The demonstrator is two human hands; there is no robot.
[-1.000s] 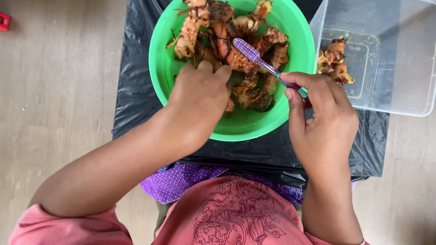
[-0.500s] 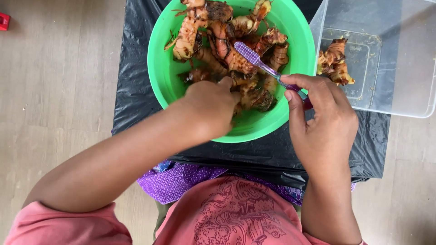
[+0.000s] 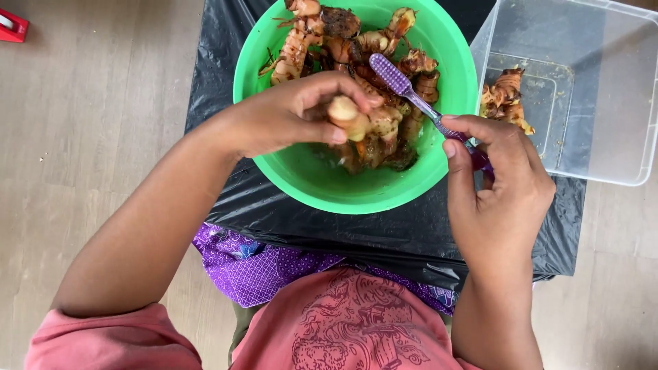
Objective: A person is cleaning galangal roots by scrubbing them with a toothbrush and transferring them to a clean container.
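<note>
Holding a pale knobbly root piece [image 3: 348,116] over the green bowl [image 3: 322,181], our left hand [image 3: 291,113] has its fingers [image 3: 322,131] clamped around it, thumb underneath and the rest curled over the top. The piece sits just above the bowl's middle, touching the heap of brown, muddy roots [image 3: 346,44] that fills the bowl's far half. Our right hand [image 3: 497,185] hangs over the bowl's right rim, fingers closed on the handle of a purple toothbrush [image 3: 411,89] (its bristled head points back over the heap, near the held piece, though we cannot tell if it touches). Beneath the bowl lies a black plastic sheet [image 3: 384,236], spread wider than the bowl on every side. To the right of the bowl stands a clear plastic container [image 3: 617,109], with a few more roots [image 3: 506,96] lying in it on the side nearest the bowl. Far to the left of the bowl, a small red object [image 3: 12,26] rests on the wooden floor [image 3: 89,137].
</note>
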